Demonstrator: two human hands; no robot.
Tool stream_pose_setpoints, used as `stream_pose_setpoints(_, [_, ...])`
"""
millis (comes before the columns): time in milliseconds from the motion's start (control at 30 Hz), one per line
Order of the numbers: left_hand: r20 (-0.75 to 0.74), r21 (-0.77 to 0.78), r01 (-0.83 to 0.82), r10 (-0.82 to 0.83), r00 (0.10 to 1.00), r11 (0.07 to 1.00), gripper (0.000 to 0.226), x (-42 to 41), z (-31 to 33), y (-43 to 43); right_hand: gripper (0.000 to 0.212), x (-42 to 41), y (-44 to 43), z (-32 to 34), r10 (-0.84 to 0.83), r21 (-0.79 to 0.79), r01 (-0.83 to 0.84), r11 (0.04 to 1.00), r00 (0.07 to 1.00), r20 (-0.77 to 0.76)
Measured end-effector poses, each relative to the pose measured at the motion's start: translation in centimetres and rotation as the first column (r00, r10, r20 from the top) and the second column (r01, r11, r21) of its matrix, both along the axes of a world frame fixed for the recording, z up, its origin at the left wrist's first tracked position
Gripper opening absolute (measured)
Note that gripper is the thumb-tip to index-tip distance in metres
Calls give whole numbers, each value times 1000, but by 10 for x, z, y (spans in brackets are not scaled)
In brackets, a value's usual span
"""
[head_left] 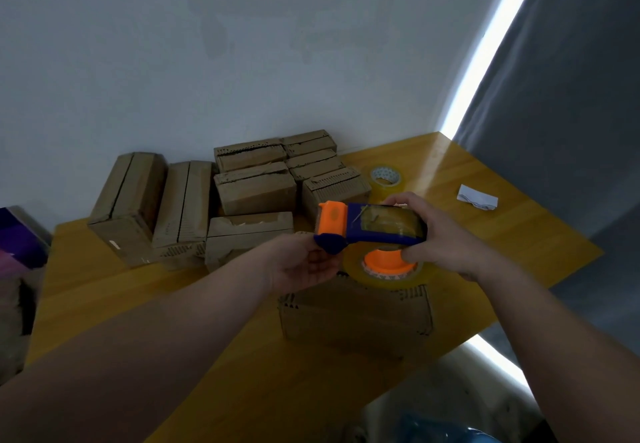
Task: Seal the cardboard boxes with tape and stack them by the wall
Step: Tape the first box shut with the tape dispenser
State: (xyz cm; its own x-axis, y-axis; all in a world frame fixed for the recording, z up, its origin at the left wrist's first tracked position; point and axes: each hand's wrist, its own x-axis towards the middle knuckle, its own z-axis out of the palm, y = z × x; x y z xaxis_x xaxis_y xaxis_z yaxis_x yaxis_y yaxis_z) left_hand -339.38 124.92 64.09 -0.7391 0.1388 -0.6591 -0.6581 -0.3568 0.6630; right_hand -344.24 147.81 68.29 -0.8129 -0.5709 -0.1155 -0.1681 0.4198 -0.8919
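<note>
Holding a blue-and-orange tape dispenser over a cardboard box, the left hand grips its front end and the right hand curls round the roll end. The box sits on the yellow worktop; more boxes crowd the wall, a spare tape roll beside them.

Counted on the desk: nine cardboard boxes, eight grouped at the wall plus one near box; two rolls of clear tape, a loose roll and a mounted roll; one tape dispenser; one crumpled white paper.
</note>
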Motion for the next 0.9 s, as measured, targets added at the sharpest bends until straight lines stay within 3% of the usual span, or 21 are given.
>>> stream_pose_setpoints(200, [81, -24, 50, -48, 996, 998, 10, -1, -2, 2, 73, 3, -1, 1, 21, -13, -21, 1000, 1000, 8])
stream_pose_setpoints(367, [55, -88, 46, -41, 998, 995, 12, 1, -7, 8, 72, 4, 0, 0, 17, -36, -16, 999, 999, 31])
stream_pose_setpoints(633, [37, 39, 4, -5, 999, 999, 29, 5, -2, 1, 70, 3, 3, -2, 12, -89, -5, 996, 997, 73])
stream_pose_setpoints(767, [-20, -95, -3, 1, 1000, 995, 9, 7, 0, 5, 72, 3, 1, -2, 12, -74, -7, 997, 997, 72])
stream_pose_setpoints(900, [-97, -281, -37, 10, 995, 959, 13, 8, 2, 6, 72, 3, -1, -1, 8, -43, -6, 999, 999, 53])
